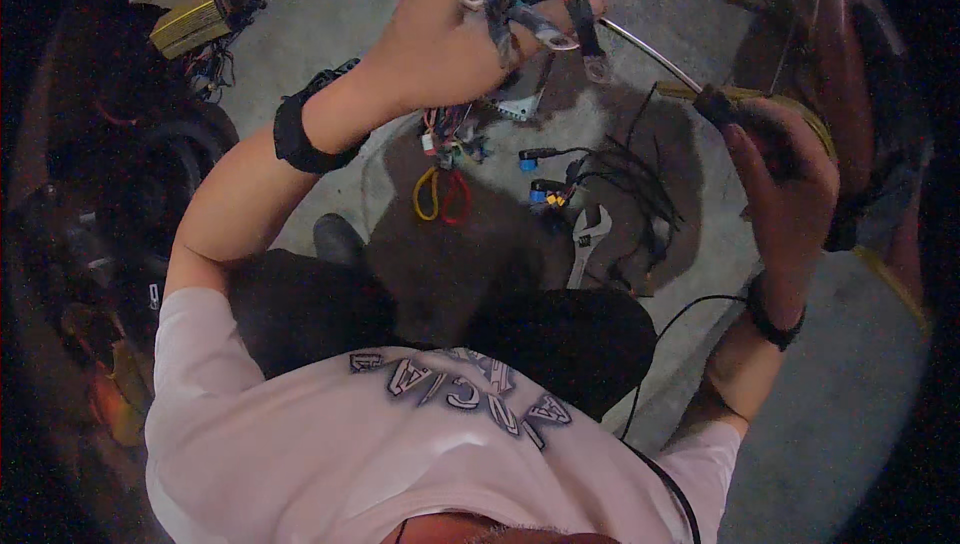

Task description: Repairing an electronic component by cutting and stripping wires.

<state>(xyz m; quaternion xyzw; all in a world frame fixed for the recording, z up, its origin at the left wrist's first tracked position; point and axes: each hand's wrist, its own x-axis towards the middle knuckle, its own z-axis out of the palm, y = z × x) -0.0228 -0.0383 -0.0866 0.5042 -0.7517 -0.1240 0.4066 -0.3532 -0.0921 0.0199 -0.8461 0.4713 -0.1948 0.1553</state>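
Left hand (435, 39) is clutching lugged cables (583, 16); right hand (795, 159) is gripping a screwdriver (712, 104). Lugs (596, 62) are apparently sitting fitted; remaining work is unclear.

Pale short-slv tee (400, 454) w/ dk lettering (463, 391), blk wristbands (291, 134), dk trousers (570, 334).

cables (537, 23): dark ends with metal ring lugs, one marked red, splayed from left hand (440, 39) | screwdriver (650, 54): shiny shaft, dark handle in right hand (788, 159), slanting up-left toward cables
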